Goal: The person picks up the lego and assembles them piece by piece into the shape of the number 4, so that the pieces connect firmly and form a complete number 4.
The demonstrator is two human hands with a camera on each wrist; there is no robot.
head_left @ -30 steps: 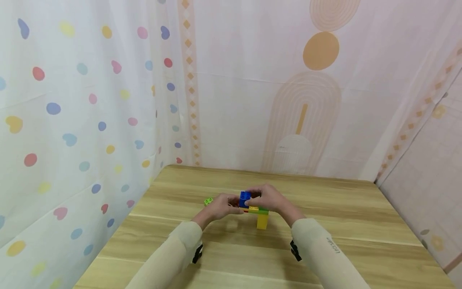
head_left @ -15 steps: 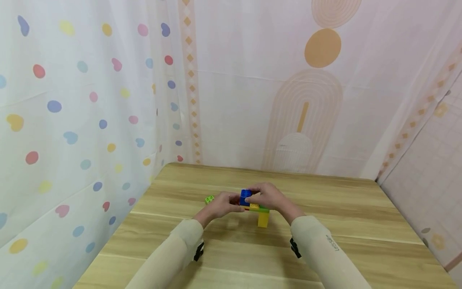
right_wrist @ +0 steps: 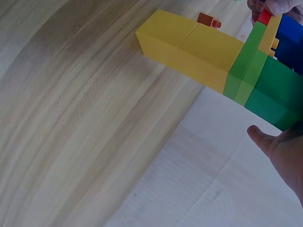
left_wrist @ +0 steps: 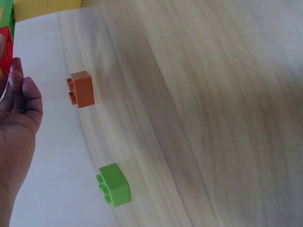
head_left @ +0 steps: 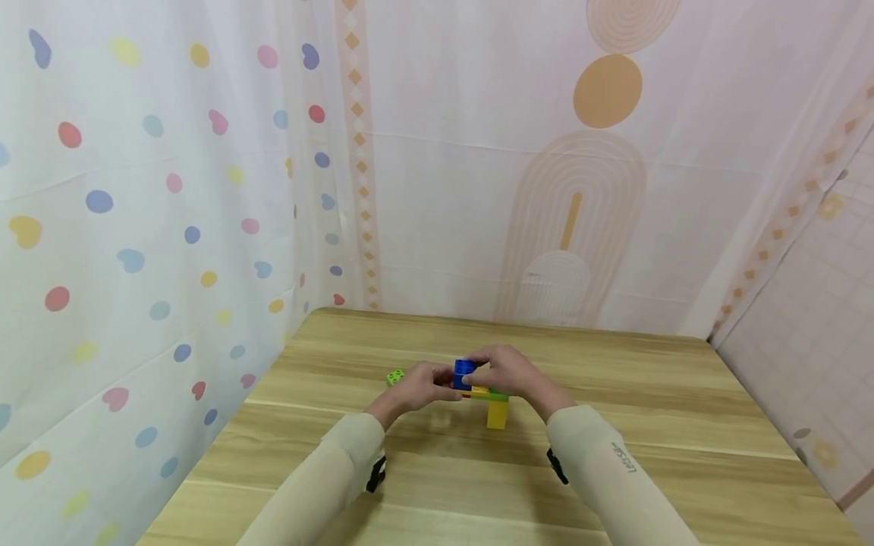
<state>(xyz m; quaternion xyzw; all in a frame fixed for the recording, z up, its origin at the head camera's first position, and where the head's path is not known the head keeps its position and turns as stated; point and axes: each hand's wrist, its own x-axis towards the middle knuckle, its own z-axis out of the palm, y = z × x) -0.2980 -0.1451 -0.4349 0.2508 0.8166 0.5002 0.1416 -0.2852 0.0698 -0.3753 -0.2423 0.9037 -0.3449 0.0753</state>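
A structure of toy building bricks stands on the table between both hands. Two yellow bricks (right_wrist: 189, 45) stacked one on the other form its leg, with flat green layers (right_wrist: 246, 64) across the top. A dark green brick (right_wrist: 277, 92) sits above these. At the overhanging left end, my left hand (head_left: 418, 388) pinches a red brick (left_wrist: 6, 51) from below and the side. Blue brick (head_left: 461, 371) stands on top of that end, and my right hand (head_left: 508, 371) holds it between thumb and fingers. The right palm hides part of the structure in the head view.
A lime green brick (left_wrist: 115, 185) lies on the wooden table (head_left: 437, 485) just left of the left hand. An orange-brown brick (left_wrist: 84, 90) lies nearer the structure, hidden behind the left hand in the head view. Patterned curtains (head_left: 444, 189) hang behind and beside the table.
Both hands stay at the same spots on the structure, with the blue brick still at its left end. Only a slight shift of the head view shows.
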